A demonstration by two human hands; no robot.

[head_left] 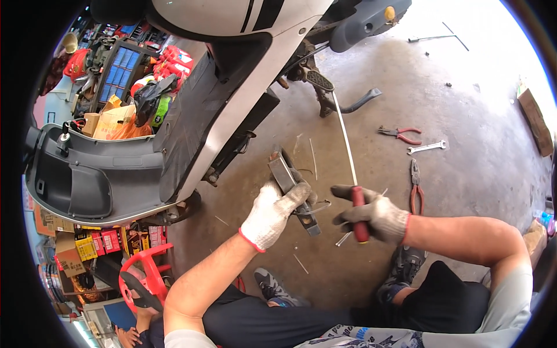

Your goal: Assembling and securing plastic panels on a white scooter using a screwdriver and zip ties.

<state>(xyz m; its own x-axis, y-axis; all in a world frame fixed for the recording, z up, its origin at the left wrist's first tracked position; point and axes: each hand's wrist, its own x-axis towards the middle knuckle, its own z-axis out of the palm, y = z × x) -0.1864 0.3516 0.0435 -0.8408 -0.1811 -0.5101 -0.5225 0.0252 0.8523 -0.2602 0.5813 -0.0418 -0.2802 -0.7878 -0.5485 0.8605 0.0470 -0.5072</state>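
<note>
My gloved left hand (268,213) grips a dark grey metal bracket (282,177), which is tilted, with a thin loop, perhaps wire or a cable tie, beside it. My gloved right hand (378,216) holds the red handle (358,203) of a long screwdriver, whose shaft points up toward the scooter's footpeg (316,78); I cannot tell whether the tip touches it. On the concrete floor to the right lie red-handled pliers (400,133), a silver wrench (426,147) and larger red-handled pliers (415,191).
A white scooter (249,17) with an open seat compartment (87,180) fills the upper left, with cartons (93,246) and bags behind it. A red plastic object (145,272) and another person's hand (127,336) are at lower left. A T-handle wrench (438,36) and a board (534,122) lie right.
</note>
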